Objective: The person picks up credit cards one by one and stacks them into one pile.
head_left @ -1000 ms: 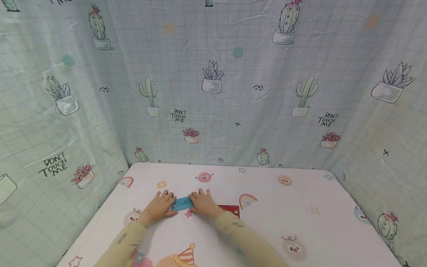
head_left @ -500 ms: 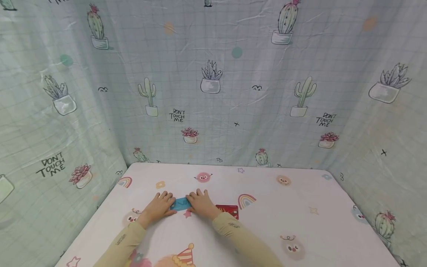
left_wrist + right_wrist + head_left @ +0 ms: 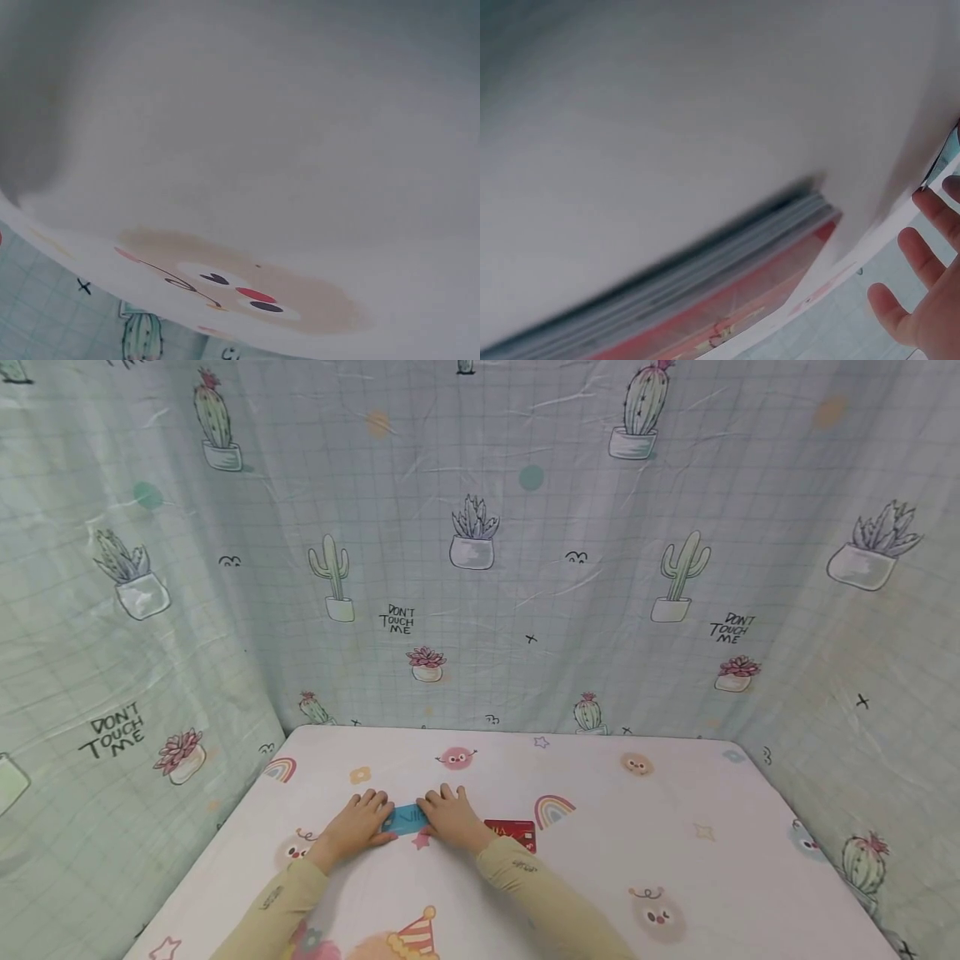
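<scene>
A blue card printed with "VIP" (image 3: 406, 819) lies at or just above the table surface, between my two hands in the head view. My left hand (image 3: 354, 831) holds its left end, with the thumb at the near side and the fingers at the far side. At the other end, my right hand (image 3: 452, 820) grips the card and covers part of the lettering. A red card (image 3: 517, 832) lies beside my right wrist, partly hidden by the sleeve. The right wrist view shows it as the top of a stack (image 3: 727, 300), with several spread fingers (image 3: 922, 259) at the right edge.
The white table (image 3: 600, 827) carries printed faces, rainbows and stars. Behind it and at both sides hangs a pale curtain (image 3: 480, 610) with cactus drawings. The left wrist view holds only the tabletop (image 3: 247, 150) and a bit of curtain (image 3: 45, 277).
Both hands keep their hold on the blue card. The right hand has shifted slightly left, uncovering more of the red card. The whole head view has drifted a little.
</scene>
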Demonstrator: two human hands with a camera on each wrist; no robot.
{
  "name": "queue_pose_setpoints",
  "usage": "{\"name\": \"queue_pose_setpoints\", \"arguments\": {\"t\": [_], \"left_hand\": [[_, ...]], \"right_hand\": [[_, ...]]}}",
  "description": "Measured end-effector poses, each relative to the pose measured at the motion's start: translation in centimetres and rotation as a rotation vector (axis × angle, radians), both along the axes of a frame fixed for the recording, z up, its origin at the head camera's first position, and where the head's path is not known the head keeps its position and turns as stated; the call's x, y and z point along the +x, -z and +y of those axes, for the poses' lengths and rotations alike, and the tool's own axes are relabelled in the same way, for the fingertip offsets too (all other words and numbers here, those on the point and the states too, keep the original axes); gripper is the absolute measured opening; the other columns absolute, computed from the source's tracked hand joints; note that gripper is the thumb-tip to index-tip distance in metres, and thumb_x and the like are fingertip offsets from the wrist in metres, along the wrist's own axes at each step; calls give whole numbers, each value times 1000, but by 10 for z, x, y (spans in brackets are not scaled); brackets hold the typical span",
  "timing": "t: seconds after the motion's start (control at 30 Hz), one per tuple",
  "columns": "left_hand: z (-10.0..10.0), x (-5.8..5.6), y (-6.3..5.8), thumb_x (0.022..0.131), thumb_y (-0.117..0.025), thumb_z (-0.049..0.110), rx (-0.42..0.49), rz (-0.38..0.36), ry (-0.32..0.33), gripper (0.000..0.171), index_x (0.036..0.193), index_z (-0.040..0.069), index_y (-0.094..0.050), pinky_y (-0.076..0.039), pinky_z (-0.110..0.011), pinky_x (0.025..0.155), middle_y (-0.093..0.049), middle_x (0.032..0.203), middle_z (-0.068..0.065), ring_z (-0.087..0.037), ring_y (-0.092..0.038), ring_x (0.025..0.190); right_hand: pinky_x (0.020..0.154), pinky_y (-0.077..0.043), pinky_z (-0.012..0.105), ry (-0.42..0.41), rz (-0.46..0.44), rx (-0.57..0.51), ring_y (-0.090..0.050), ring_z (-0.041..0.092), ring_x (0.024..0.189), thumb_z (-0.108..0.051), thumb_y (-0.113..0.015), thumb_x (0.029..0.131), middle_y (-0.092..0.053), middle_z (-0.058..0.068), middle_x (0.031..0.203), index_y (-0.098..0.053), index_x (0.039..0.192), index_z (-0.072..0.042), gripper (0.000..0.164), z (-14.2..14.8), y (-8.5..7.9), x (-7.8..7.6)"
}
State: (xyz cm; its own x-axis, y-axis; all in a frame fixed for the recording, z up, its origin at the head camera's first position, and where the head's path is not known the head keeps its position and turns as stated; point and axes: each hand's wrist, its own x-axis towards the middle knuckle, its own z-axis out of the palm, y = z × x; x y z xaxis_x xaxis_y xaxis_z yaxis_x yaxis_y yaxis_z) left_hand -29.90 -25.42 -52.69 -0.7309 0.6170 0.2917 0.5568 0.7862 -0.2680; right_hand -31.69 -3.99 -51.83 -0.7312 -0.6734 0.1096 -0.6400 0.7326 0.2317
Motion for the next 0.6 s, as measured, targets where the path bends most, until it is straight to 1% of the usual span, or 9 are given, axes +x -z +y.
{"name": "queue_pose_setpoints", "arguments": {"t": [0.1,0.27,0.33,0.53,0.6], "left_hand": [[0,0,1,78,-60,46,0,39,18,47,103,6,-56,-44,-41,72,-51,98,-9,-23,-46,88],[2,1,0,79,-59,47,-20,49,12,49,105,5,-56,-43,-40,73,-51,96,-10,-23,-46,87],[2,1,0,79,-59,47,-31,59,12,49,104,5,-56,-43,-40,72,-51,95,-10,-23,-45,86],[2,0,1,76,-62,48,-51,136,36,49,100,6,-55,-42,-38,69,-50,92,-8,-22,-45,83],[2,0,1,76,-61,48,-61,142,35,49,100,6,-55,-42,-38,70,-50,93,-8,-22,-45,83]], "right_hand": [[93,-40,42,-8,24,2,-41,16,108,-48,-48,86,-48,-4,122,-41,130,-23,51,0,1,0],[92,-41,41,-14,51,2,-41,15,106,-49,-48,85,-48,-4,120,-43,129,-23,51,2,2,1],[91,-41,40,-21,57,1,-41,15,106,-49,-48,85,-49,-4,119,-43,129,-23,51,2,1,1],[90,-41,40,-42,59,-4,-42,15,105,-49,-47,86,-49,-4,119,-43,129,-23,50,1,1,1],[90,-41,40,-42,57,-5,-41,15,105,-49,-47,86,-49,-4,119,-43,129,-23,51,1,0,2]]}}
